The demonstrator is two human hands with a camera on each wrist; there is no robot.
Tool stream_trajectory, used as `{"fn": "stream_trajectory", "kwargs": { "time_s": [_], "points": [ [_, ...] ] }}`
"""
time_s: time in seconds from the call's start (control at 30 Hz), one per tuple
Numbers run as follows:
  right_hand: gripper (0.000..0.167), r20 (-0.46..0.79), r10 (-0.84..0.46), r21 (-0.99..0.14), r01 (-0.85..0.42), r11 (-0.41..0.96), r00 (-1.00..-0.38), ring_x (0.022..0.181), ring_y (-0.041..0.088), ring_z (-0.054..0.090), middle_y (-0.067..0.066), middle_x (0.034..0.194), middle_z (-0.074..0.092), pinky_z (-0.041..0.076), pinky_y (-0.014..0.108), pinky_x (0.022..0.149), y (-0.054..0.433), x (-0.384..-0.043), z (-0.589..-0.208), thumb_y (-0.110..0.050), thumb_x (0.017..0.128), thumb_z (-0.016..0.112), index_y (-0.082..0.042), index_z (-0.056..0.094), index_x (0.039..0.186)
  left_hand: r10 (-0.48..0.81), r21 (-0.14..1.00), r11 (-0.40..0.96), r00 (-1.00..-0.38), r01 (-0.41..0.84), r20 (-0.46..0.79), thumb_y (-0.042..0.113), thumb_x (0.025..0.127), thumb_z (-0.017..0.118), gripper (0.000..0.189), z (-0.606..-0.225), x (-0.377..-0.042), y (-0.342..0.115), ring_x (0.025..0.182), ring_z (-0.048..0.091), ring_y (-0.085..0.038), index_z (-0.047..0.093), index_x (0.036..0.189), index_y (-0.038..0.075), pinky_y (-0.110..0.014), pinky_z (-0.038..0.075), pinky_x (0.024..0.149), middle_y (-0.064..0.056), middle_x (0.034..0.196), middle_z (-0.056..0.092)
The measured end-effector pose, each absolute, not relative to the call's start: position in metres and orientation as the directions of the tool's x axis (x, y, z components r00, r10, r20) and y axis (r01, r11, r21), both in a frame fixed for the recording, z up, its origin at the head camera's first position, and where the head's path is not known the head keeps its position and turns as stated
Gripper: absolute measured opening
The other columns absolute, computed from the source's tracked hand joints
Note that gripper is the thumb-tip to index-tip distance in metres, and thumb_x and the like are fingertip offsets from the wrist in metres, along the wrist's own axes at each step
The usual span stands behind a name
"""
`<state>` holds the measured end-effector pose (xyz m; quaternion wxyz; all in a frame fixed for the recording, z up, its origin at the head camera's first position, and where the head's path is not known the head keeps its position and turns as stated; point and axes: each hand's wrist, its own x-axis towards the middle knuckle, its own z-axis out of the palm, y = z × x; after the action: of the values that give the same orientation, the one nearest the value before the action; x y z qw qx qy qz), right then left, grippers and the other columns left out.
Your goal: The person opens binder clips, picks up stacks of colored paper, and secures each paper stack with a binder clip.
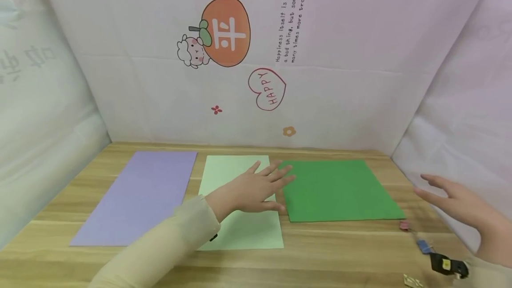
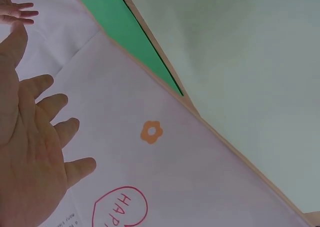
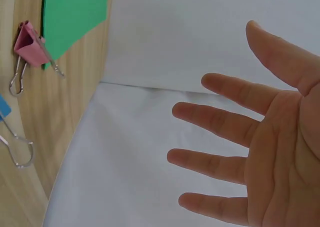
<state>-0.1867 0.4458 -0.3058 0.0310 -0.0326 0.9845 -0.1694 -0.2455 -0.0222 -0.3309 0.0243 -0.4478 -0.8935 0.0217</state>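
My left hand (image 1: 254, 190) hovers over the light green sheet (image 1: 244, 234) with its fingers spread, the fingertips overlapping the left edge of the dark green sheet (image 1: 340, 190) in the head view. Its palm and spread fingers (image 2: 64, 133) show in the left wrist view with nothing in them. At the right side, my right hand (image 1: 460, 203) is raised above the table with its fingers apart, and its bare palm (image 3: 285, 162) faces the right wrist camera. Nearest to it are a pink binder clip (image 3: 32, 46) by the dark green sheet's corner and a blue binder clip (image 1: 424, 246).
A purple sheet (image 1: 140, 199) lies on the wooden table (image 1: 320, 252) at the left. A small gold-coloured item (image 1: 412, 281) is at the front right. A black device (image 1: 448, 265) sits at the right sleeve. White printed cloth (image 1: 340, 101) walls the back and both sides.
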Motion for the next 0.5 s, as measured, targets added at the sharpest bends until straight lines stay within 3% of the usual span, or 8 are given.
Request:
{"fn": "stream_trajectory", "kwargs": {
  "time_s": [0.5],
  "points": [
    [0.069,-0.069,-0.092,-0.293,-0.068,0.954,-0.993,0.112,0.07,0.042,0.052,0.13,0.041,0.043,0.072,0.081,0.452,-0.188,-0.31,-0.038,0.107,0.039,0.023,0.032,0.138,0.807,-0.112,0.58,-0.588,0.807,-0.055,0.059,0.1,0.044,0.074,-0.341,-0.257,0.003,0.157,0.002,-0.018,0.013,0.161,0.03,-0.055,0.018,0.124,0.009,0.169,0.004]
  ]
}}
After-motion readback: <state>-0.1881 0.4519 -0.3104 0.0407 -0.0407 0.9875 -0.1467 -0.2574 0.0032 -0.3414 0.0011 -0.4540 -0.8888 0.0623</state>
